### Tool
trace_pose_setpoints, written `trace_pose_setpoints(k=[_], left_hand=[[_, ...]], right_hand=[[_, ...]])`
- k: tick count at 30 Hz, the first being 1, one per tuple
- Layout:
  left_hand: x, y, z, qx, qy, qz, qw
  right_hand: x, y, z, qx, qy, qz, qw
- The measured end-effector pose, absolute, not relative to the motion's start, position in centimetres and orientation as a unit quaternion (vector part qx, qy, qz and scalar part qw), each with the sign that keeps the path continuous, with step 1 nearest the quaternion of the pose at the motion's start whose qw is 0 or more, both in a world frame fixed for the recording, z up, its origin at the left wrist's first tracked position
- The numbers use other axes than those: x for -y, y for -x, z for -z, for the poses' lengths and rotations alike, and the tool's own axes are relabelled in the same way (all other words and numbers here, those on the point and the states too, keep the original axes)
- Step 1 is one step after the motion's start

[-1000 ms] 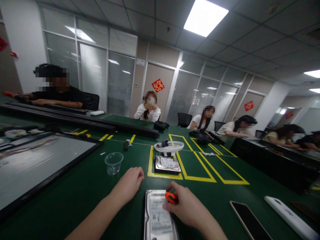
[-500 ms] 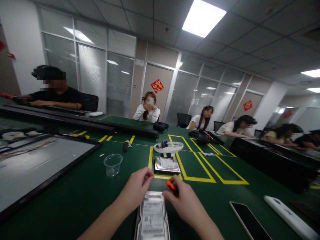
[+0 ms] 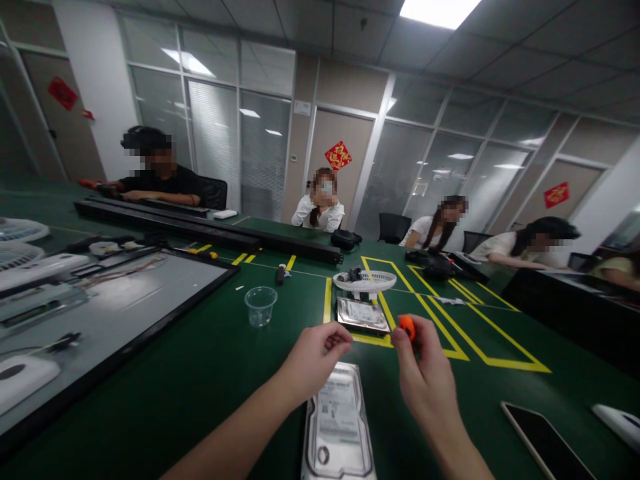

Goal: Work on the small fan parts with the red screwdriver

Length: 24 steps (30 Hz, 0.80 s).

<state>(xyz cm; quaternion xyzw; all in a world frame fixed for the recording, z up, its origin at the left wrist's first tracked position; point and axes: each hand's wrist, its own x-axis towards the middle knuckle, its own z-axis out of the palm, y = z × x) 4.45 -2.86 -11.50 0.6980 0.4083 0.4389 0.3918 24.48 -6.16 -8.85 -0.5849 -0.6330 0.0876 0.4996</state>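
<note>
A silver hard drive (image 3: 339, 420) with a white label lies lengthwise in front of me on the green table. Over its far end, my left hand (image 3: 320, 353) has thumb and fingers pinched together; anything between the fingertips is hidden. My right hand (image 3: 425, 363) is raised to the right of the drive, apart from it. Its fingers are closed round what looks like a screwdriver (image 3: 407, 327), of which only the orange and black handle end shows. A second hard drive (image 3: 363, 315) lies just beyond my hands, within yellow tape lines.
Left of my hands stands a clear plastic cup (image 3: 261, 308). A white basket-like grille (image 3: 365, 281) sits behind the second drive. A large framed panel (image 3: 125, 313) covers the left side. A phone (image 3: 545, 440) lies at right. Several people sit across the table.
The view has turned to the left. My right hand has lifted away from the near drive's far end, up and to the right, with the screwdriver. My left hand stays pinched near that end.
</note>
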Motion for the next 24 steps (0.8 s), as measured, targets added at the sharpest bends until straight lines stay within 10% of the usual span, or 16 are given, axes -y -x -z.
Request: trace_pose_setpoints(k=[7,24], left_hand=[[2.9,-4.6,11.6,-0.381,-0.683,-0.462,0.418],[2.9,-4.8,12.6,-0.355,-0.643,-0.433,0.522]], right_hand=[[6.0,-23.5,9.7,0.759,0.508,-0.187,0.362],[5.8,-23.0,11.2,0.796,0.465,-0.154,0.355]])
